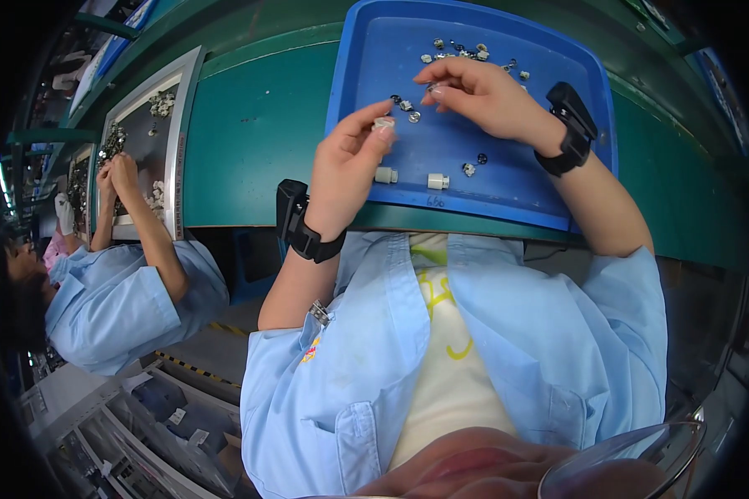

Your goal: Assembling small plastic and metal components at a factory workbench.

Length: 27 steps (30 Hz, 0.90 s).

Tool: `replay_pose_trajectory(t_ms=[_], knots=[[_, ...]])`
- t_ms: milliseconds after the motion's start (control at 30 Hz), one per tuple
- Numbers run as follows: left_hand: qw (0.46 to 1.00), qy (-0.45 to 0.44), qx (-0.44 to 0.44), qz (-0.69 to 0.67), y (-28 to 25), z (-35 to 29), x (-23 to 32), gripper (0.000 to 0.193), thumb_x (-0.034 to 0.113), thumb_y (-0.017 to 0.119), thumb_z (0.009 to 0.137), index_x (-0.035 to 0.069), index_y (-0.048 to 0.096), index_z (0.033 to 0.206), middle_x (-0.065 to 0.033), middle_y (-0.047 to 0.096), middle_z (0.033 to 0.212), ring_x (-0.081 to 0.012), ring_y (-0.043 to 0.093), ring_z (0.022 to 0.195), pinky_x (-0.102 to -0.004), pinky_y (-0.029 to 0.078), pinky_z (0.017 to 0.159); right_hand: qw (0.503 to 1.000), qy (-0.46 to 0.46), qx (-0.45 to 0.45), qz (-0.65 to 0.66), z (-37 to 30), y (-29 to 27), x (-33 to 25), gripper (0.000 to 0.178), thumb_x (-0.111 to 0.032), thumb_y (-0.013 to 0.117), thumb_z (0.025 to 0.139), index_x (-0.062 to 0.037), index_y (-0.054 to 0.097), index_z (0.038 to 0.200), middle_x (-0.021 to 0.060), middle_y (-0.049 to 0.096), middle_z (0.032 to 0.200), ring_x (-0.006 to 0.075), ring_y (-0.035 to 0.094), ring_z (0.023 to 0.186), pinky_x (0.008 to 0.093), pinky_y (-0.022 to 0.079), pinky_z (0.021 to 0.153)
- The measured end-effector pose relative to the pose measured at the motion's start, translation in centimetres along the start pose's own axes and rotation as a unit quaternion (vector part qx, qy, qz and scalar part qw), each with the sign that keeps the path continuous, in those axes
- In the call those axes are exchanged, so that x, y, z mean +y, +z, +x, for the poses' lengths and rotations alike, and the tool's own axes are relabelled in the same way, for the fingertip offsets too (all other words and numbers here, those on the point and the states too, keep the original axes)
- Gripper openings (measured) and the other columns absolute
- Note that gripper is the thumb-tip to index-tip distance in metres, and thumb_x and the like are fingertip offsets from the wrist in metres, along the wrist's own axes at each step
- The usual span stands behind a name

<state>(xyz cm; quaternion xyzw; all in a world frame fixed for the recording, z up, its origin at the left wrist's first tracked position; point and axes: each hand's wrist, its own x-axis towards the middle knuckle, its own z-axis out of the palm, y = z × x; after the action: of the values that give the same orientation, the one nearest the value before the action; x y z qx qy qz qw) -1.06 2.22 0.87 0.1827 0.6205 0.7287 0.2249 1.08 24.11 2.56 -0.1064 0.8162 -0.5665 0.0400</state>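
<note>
While the green bench (258,125) runs partly out of view, a blue tray (474,187) holds small metal parts (466,51), hard to make out; left hand (345,170) pinches a white piece (384,124), right hand (483,96) pinches another, mostly hidden

Tray (374,58): smooth blue plastic, slight sheen. Small parts (471,51), 12 o'clock: shiny metal. Two cylinders (412,178): matt white plastic.

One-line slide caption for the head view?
Left hand pinches a small white part; right hand picks metal pieces off a blue tray.
</note>
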Motion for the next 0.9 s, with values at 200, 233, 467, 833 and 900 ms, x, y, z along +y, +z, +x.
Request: replay_pose_trajectory(t_ms=[200, 233, 467, 833, 900], knots=[[0.994, -0.056, -0.087, -0.028, 2.4, 1.0, -0.4, 0.023, 0.018, 0.05, 0.091, 0.002, 0.054, 0.108, -0.0025, 0.057, 0.095, -0.0041, 0.048, 0.075, -0.0171, 0.04, 0.065, 0.97, 0.0, 0.009, 0.242, -2.4, 0.6, -0.4, 0.022, -0.012, 0.052, 0.089, -0.0034, 0.053, 0.108, 0.0043, 0.057, 0.103, 0.011, 0.054, 0.091, 0.0266, 0.045, 0.081], [0.994, -0.046, -0.091, -0.03, 2.6, 1.2, -0.7, 0.023, 0.02, 0.05, 0.091, 0.003, 0.055, 0.106, -0.0009, 0.056, 0.092, -0.0035, 0.046, 0.073, -0.0166, 0.039, 0.063, 0.973, -0.01, 0.029, 0.228, -2.5, 0.7, -0.3, 0.021, -0.011, 0.053, 0.088, -0.0034, 0.054, 0.107, 0.0047, 0.057, 0.103, 0.0114, 0.054, 0.091, 0.0263, 0.044, 0.081], [0.992, -0.016, -0.108, -0.061, 3.5, 1.3, -1.7, 0.026, 0.026, 0.051, 0.091, 0.003, 0.057, 0.101, 0.0041, 0.05, 0.08, -0.002, 0.041, 0.069, -0.0161, 0.035, 0.06, 0.981, -0.184, 0.059, 0.009, -2.8, 1.5, -0.2, 0.014, -0.003, 0.059, 0.082, -0.0031, 0.06, 0.096, 0.0053, 0.055, 0.099, 0.0141, 0.052, 0.092, 0.0255, 0.042, 0.082], [0.987, -0.031, -0.11, -0.114, 3.4, 0.9, -1.4, 0.027, 0.026, 0.048, 0.092, 0.004, 0.056, 0.105, 0.0033, 0.052, 0.081, -0.0028, 0.042, 0.07, -0.0169, 0.034, 0.062, 0.957, -0.209, 0.167, -0.109, -3.3, 1.9, -0.6, 0.006, -0.004, 0.06, 0.079, -0.0036, 0.057, 0.085, 0.0071, 0.055, 0.089, 0.0178, 0.052, 0.085, 0.0281, 0.041, 0.076], [0.987, -0.037, -0.118, -0.099, 3.3, 0.9, -1.6, 0.026, 0.026, 0.048, 0.092, 0.004, 0.056, 0.104, 0.0033, 0.052, 0.081, -0.0028, 0.042, 0.07, -0.0168, 0.034, 0.062, 0.961, -0.199, 0.16, -0.103, -3.3, 1.8, -0.5, 0.006, -0.005, 0.059, 0.08, -0.0035, 0.056, 0.085, 0.007, 0.054, 0.088, 0.0179, 0.052, 0.084, 0.028, 0.041, 0.076]])
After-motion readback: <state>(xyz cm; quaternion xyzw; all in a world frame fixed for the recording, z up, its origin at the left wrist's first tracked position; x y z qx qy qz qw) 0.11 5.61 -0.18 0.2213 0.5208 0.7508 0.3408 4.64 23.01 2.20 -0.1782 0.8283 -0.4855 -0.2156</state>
